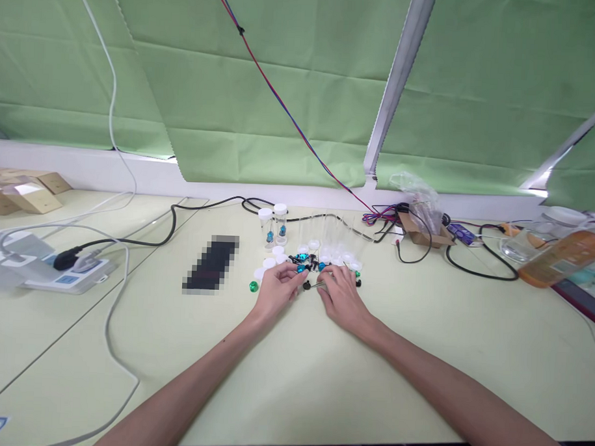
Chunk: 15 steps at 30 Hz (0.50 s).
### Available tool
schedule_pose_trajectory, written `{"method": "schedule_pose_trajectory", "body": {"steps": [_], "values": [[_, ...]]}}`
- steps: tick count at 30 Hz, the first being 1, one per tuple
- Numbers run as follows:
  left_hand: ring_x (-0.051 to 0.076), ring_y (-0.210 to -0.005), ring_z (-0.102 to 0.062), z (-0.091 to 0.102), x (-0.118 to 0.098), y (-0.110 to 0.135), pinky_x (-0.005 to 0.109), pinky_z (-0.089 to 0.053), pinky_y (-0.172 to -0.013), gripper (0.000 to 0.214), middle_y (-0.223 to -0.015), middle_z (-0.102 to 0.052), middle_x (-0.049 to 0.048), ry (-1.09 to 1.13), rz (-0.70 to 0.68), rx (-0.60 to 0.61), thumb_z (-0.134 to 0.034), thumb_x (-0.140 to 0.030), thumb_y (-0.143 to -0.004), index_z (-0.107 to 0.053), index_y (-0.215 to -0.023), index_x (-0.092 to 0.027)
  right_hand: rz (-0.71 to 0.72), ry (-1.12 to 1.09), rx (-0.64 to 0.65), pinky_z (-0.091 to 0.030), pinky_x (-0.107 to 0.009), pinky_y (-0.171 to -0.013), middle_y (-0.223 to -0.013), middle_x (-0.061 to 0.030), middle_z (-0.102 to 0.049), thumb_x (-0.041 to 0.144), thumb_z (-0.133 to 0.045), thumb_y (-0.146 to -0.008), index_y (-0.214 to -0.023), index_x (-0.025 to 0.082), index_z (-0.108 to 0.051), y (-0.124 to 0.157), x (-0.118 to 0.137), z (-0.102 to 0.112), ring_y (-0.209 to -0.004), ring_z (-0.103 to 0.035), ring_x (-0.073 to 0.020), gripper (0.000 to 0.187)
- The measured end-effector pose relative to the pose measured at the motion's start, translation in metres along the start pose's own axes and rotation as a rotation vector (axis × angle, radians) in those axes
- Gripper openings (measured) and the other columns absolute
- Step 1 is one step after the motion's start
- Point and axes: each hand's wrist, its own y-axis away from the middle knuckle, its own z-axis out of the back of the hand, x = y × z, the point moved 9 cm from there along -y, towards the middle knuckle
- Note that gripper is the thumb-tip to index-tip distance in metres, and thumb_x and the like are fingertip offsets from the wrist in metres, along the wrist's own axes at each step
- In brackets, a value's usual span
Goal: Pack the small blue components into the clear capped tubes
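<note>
Both my hands rest on the pale green table among small parts. My left hand has its fingers curled in a pinch next to a blue bead; what it grips is too small to name. My right hand is closed on a thin metal tool, perhaps tweezers, whose tip points left at a black bead. White caps and clear vials lie around the hands. Two capped vials with blue beads inside stand upright behind. A green bead lies to the left.
A dark blurred flat object lies left of the hands. A power strip with cables sits at far left, near cardboard boxes. A small box with plastic bag, black cables, a clear jar and an orange packet stand at right.
</note>
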Motion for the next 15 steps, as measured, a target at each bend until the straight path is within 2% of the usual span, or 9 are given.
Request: {"method": "schedule_pose_trajectory", "body": {"steps": [8,15], "values": [[0.008,-0.042,-0.044,-0.0006,0.0024,-0.0006,0.021,-0.033,-0.038,0.041,-0.055,-0.054,-0.0027,0.009,-0.001,0.011,-0.081,-0.046,-0.061,-0.061,-0.08,-0.015,0.006,0.001,-0.008,-0.037,-0.041,-0.085,-0.114,-0.0111,-0.054,0.016,-0.05,-0.091,-0.104,0.02,-0.057,0.0003,0.0008,0.0008,-0.102,-0.045,-0.0279,0.016],[0.008,-0.042,-0.043,-0.0028,0.0015,0.0,0.021,-0.033,-0.039,0.04,-0.054,-0.053,-0.0035,-0.012,-0.012,0.026,-0.079,-0.047,-0.063,-0.059,-0.079,-0.016,-0.009,-0.012,0.01,-0.036,-0.04,-0.082,-0.112,-0.01,-0.055,0.015,-0.05,-0.09,-0.096,0.02,-0.056,-0.001,0.0008,0.0003,-0.099,-0.045,-0.0273,0.009]]}}
